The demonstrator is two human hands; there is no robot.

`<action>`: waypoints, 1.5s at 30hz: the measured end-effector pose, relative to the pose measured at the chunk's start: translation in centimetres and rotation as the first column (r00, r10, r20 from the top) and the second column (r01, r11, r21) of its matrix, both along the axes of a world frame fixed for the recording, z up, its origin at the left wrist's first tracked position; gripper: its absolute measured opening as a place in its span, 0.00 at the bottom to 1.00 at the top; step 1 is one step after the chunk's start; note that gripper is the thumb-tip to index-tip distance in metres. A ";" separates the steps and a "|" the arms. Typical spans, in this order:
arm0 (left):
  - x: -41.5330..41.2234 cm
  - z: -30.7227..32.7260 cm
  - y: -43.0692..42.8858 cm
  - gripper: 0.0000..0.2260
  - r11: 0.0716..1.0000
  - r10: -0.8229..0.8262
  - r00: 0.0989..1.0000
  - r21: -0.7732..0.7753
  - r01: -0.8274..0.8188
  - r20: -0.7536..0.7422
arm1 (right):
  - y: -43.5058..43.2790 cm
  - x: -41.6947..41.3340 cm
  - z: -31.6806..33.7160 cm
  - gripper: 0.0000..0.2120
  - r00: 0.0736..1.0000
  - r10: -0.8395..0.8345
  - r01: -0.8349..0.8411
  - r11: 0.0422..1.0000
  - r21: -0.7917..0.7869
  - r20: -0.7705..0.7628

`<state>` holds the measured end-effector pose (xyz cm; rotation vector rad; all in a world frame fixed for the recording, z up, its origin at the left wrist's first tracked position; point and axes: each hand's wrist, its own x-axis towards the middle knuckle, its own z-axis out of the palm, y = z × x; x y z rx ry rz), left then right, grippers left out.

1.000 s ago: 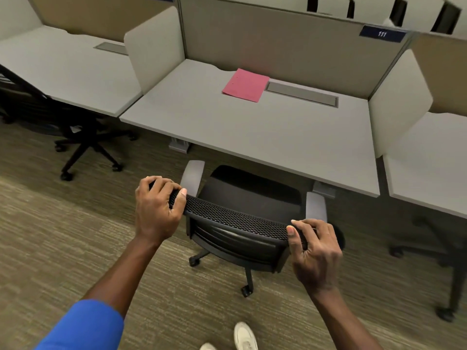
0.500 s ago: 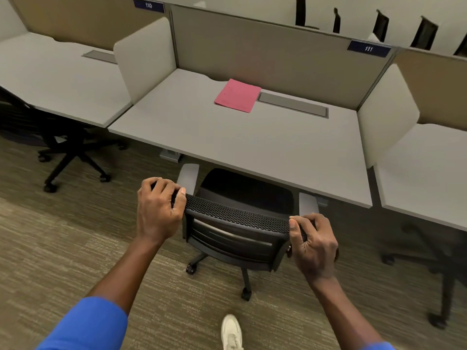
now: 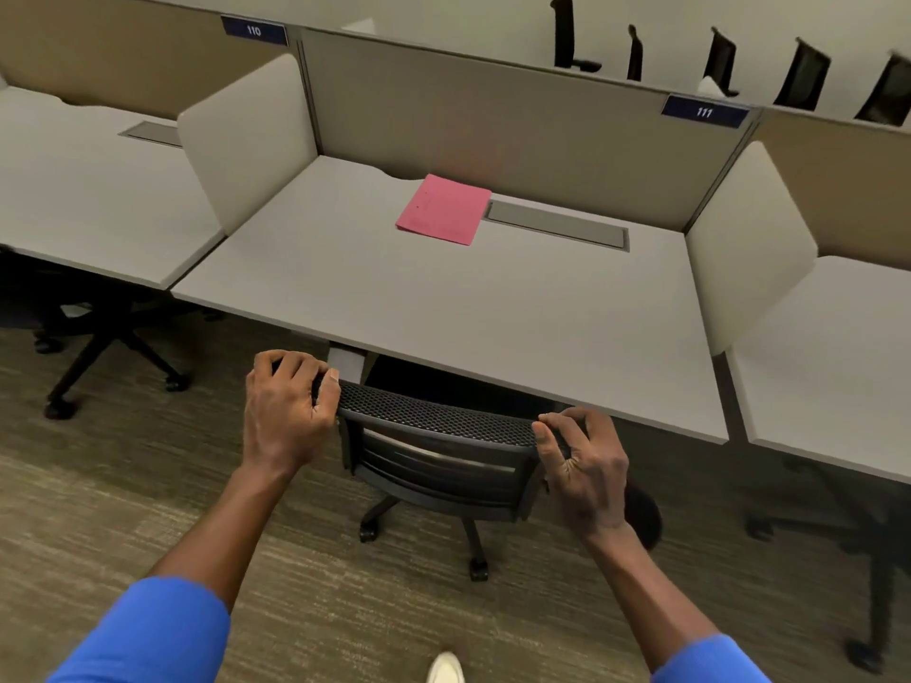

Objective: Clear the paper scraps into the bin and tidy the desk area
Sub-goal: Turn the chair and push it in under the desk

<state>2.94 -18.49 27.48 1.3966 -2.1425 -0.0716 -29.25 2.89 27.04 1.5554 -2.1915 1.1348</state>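
Note:
A black mesh-backed office chair (image 3: 434,451) stands on castors at the front edge of the grey desk (image 3: 443,308), with its seat under the desktop. My left hand (image 3: 286,411) grips the left end of the chair's top rail. My right hand (image 3: 581,470) grips the right end, fingers curled over it. A pink folder (image 3: 443,209) lies flat near the back of the desk, beside a grey cable-tray lid (image 3: 557,224). No paper scraps and no bin are in view.
Beige dividers (image 3: 246,140) and a back panel marked 111 (image 3: 705,113) wall the desk. Neighbouring desks lie left (image 3: 88,199) and right (image 3: 828,362), each with a black chair base (image 3: 113,357) below. Carpet covers the floor. My white shoe (image 3: 446,670) shows at the bottom.
The chair has rolled forward, so its seat and armrests now sit mostly under the desk. Both hands kept their hold on the top rail and moved forward with it.

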 end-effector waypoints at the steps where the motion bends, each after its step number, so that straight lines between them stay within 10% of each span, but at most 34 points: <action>1: -0.3 0.0 -0.7 0.17 1.000 0.002 1.000 0.004 -0.002 0.002 | -0.6 -0.2 0.0 0.24 1.000 -0.001 0.001 1.000 0.011 0.003; 45: -3.9 1.6 -15.7 0.21 0.992 -0.129 0.986 0.021 0.127 0.106 | -14.9 -2.7 -0.6 0.17 0.958 -0.267 0.275 0.958 0.085 -0.101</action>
